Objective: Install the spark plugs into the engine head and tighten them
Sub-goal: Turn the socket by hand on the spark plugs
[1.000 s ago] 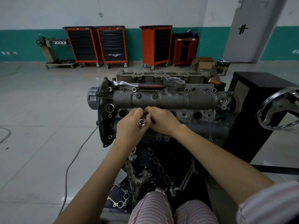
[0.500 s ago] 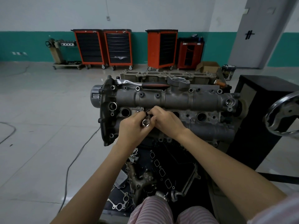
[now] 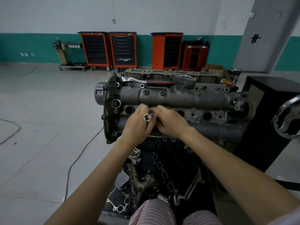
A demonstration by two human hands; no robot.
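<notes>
A grey engine head (image 3: 178, 98) sits on a stand in front of me, with a row of round spark plug wells along its middle. My left hand (image 3: 138, 125) grips a shiny silver socket (image 3: 147, 117), its open end facing me, at the second well from the left. My right hand (image 3: 170, 122) touches the same spot, its fingers curled round the socket's far part. Whatever is under the fingers is hidden. Three other wells (image 3: 129, 110) stand uncovered. A ratchet wrench with a red and black handle (image 3: 155, 82) lies on top of the head.
A black stand with a chrome handwheel (image 3: 287, 120) is at the right. Gaskets and metal parts (image 3: 146, 181) lie on a lower shelf near my knees. A cable (image 3: 78, 159) runs across the floor at left. Orange tool carts (image 3: 110, 49) line the far wall.
Both hands stay at the same well with the socket between them. The camera has shifted slightly, and the socket's open end has turned more toward me.
</notes>
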